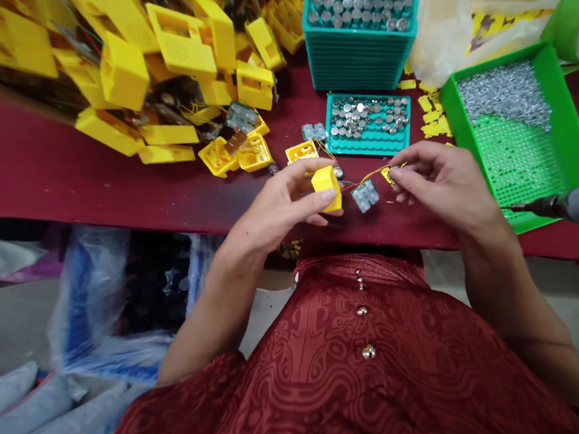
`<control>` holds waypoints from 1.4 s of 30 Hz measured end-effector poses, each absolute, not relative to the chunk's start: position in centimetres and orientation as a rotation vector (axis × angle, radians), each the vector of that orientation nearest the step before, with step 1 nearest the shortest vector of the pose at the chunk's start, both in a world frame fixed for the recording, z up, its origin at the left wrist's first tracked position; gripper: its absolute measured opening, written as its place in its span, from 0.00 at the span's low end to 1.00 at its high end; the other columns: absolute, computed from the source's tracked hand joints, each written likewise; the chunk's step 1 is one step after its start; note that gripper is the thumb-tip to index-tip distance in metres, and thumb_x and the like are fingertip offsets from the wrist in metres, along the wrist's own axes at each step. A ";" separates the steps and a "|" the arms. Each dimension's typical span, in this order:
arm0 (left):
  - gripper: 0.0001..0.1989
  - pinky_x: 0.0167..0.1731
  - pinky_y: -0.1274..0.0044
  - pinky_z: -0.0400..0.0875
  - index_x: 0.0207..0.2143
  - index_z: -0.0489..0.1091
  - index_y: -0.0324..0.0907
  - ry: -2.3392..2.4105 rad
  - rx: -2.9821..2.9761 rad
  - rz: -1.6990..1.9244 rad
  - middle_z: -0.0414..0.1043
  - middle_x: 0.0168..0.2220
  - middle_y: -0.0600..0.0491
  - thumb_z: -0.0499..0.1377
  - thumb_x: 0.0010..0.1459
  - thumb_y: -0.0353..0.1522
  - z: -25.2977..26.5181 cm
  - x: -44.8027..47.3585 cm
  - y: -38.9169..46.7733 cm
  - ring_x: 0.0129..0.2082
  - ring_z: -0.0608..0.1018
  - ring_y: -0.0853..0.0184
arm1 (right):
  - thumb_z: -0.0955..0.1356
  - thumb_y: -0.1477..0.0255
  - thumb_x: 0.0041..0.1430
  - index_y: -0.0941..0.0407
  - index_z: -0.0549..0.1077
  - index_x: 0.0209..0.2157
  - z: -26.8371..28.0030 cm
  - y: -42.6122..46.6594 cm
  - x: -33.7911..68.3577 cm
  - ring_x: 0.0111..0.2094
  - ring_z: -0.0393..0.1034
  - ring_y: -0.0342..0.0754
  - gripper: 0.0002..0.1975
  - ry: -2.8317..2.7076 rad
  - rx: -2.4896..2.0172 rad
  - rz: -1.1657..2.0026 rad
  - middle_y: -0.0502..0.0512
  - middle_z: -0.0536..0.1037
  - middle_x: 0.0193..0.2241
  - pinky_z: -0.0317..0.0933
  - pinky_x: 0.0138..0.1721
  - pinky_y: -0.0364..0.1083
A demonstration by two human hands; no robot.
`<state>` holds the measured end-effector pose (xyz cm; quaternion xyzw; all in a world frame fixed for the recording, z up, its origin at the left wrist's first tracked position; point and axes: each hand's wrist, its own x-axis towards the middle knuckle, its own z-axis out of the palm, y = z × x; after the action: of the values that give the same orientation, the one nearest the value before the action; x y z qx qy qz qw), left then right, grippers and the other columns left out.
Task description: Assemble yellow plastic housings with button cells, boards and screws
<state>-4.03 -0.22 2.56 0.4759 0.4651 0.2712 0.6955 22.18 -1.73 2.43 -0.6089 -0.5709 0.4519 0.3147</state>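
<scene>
Maroon tabletop [65, 174], I note: left hand [279, 208] fingers pinch a light, rigid yellow housing [326, 186] at its sides, right hand [440, 182] fingers pinch a small yellow part [387, 174] on thin, fragile wires [366, 176]; grip plastic, not leads.

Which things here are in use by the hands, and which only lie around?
In use:
left hand holding yellow block
right hand pinching small yellow piece
grey wired part between them

Lying around:
yellow housings pile
teal trays
green tray of screws
electric screwdriver
</scene>
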 end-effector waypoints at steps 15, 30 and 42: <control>0.34 0.54 0.62 0.84 0.56 0.77 0.44 1.096 1.229 0.783 0.83 0.54 0.45 0.78 0.50 0.45 1.0 -1.3 0.6 0.54 0.85 0.55 | 0.67 0.69 0.71 0.54 0.79 0.46 3.6 -4.5 22.8 0.39 0.81 0.48 0.09 -1.634 -1.613 0.680 0.56 0.84 0.40 0.76 0.44 0.50; 0.23 0.48 0.68 0.85 0.55 0.72 0.49 1.089 1.255 0.669 0.79 0.57 0.45 0.70 0.62 0.47 1.3 -0.6 -3.0 0.52 0.83 0.58 | 0.68 0.72 0.69 0.55 0.80 0.38 0.3 -7.3 25.2 0.37 0.77 0.50 0.08 -1.838 -1.841 0.520 0.58 0.84 0.37 0.69 0.41 0.49; 0.31 0.44 0.70 0.87 0.56 0.77 0.43 1.096 0.905 0.592 0.83 0.54 0.43 0.74 0.57 0.51 1.2 0.2 -2.4 0.49 0.88 0.57 | 0.67 0.74 0.72 0.57 0.80 0.36 -0.7 -8.3 23.0 0.38 0.73 0.52 0.10 -2.021 -1.860 0.207 0.60 0.81 0.36 0.67 0.41 0.52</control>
<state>0.16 -2.40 1.21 0.4091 0.4953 0.2676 0.7181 23.04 -8.34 -0.72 -0.6628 -0.7199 0.0737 0.1924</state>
